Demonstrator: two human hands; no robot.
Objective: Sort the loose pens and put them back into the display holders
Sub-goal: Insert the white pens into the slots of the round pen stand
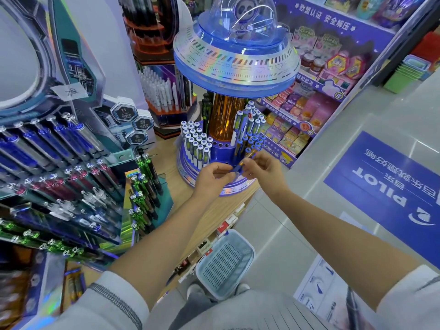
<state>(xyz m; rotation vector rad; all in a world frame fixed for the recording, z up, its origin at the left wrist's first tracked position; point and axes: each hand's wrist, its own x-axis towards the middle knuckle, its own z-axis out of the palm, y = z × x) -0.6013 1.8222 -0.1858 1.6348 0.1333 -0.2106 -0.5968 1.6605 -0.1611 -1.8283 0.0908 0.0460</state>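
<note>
— Where the two hands meet, just in front of the round blue display holder [184, 171], what do they hold?
— One loose pen [246, 158], it seems, orange at one end and blue at the other; fingers cover part of it. The left hand [214, 178] curls round the blue end, and the right hand [263, 171] pinches the orange end.
— And the holder?
— It stands on a wooden table [214, 210]. White-capped pens [197, 141] stand upright on its left side and blue-capped pens [253, 136] on its right, with open holes [222, 145] between them, just behind the held pen.
— Below the arms?
— A pale plastic basket [225, 263] sits on the floor
</note>
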